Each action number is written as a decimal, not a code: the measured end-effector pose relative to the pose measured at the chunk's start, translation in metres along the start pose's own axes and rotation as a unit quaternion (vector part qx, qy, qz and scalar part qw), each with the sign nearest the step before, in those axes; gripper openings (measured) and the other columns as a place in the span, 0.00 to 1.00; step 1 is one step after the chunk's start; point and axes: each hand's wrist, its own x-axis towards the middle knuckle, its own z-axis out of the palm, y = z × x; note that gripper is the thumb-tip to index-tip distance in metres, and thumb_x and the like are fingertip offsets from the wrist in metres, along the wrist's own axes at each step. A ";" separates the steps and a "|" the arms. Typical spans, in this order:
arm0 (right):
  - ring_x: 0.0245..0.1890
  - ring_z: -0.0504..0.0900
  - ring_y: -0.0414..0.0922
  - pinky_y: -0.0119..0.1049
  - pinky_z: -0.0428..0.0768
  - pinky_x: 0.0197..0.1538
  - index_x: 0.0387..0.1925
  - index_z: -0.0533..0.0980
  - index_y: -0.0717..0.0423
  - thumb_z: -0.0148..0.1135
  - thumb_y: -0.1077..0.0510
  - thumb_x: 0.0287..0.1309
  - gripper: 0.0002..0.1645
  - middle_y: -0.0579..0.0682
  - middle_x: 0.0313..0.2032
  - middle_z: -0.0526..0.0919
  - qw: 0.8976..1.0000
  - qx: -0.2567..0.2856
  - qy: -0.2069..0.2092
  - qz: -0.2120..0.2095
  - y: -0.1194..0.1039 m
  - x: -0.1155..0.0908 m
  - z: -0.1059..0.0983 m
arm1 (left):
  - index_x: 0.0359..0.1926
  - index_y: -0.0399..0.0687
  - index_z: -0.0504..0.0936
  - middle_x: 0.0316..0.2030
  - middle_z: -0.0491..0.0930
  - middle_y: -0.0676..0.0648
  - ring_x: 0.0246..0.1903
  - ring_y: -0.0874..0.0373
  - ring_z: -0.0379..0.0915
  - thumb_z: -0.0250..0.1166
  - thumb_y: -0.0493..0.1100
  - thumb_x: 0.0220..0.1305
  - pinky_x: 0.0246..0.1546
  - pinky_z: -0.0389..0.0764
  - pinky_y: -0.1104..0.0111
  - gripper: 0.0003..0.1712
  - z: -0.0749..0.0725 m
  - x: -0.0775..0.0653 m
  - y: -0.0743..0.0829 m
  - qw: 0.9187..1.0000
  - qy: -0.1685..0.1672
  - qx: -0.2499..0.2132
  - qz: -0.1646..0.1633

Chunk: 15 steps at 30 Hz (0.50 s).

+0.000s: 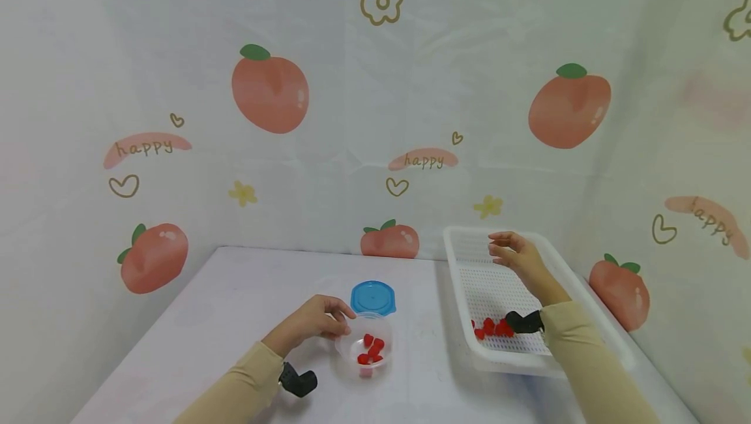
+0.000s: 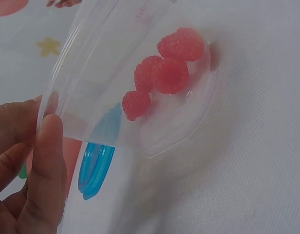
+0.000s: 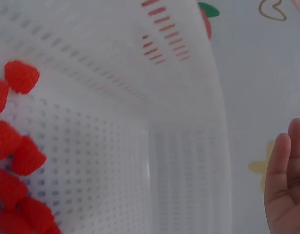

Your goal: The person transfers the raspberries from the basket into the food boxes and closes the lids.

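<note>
My left hand point(image 1: 319, 319) pinches the rim of a clear plastic tub point(image 1: 384, 328) between thumb and fingers. Several red raspberries point(image 2: 172, 75) lie at the bottom of the tub. Over the far part of a white perforated basket point(image 1: 504, 364), my right hand point(image 1: 522, 264) hovers with its fingers slightly bent and nothing held. More raspberries point(image 3: 28, 156) are grouped at the basket's near end, partly hidden by the wrist camera in the head view. The right wrist view catches only part of the right hand's fingers point(image 3: 279, 170), at its right edge.
A blue lid point(image 1: 373, 298) lies on the table just behind the tub. The white-covered table point(image 1: 264, 280) meets a printed curtain point(image 1: 340, 117) at the back. The basket stands at the table's right side, close to the curtain.
</note>
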 end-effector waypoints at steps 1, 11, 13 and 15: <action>0.38 0.79 0.33 0.24 0.80 0.43 0.45 0.75 0.46 0.56 0.62 0.67 0.09 0.40 0.38 0.77 1.000 -0.013 -0.009 0.011 0.004 0.000 -0.003 | 0.44 0.40 0.84 0.29 0.76 0.47 0.24 0.58 0.74 0.72 0.38 0.55 0.32 0.84 0.69 0.14 0.000 0.000 0.000 1.000 -0.001 0.000 0.001; 0.46 0.81 0.49 0.40 0.81 0.51 0.56 0.65 0.76 0.59 0.60 0.64 0.27 0.58 0.46 0.79 0.973 -0.117 -0.164 0.116 0.036 -0.004 -0.016 | 0.44 0.39 0.83 0.29 0.76 0.47 0.25 0.58 0.74 0.71 0.37 0.55 0.32 0.84 0.68 0.15 -0.001 0.000 0.001 1.000 -0.004 0.003 0.002; 0.48 0.80 0.53 0.46 0.79 0.54 0.56 0.65 0.76 0.59 0.60 0.64 0.27 0.63 0.48 0.79 0.963 -0.127 -0.197 0.134 0.039 -0.006 -0.016 | 0.44 0.39 0.84 0.29 0.76 0.47 0.25 0.58 0.74 0.71 0.37 0.55 0.32 0.84 0.68 0.14 -0.001 0.000 0.001 1.000 -0.003 0.005 0.003; 0.49 0.79 0.53 0.51 0.78 0.56 0.55 0.66 0.75 0.59 0.60 0.64 0.26 0.64 0.49 0.78 0.954 -0.132 -0.222 0.150 0.041 -0.008 -0.016 | 0.44 0.39 0.84 0.29 0.76 0.47 0.25 0.58 0.74 0.71 0.37 0.55 0.32 0.84 0.68 0.14 0.000 0.000 0.001 1.000 -0.003 0.006 0.004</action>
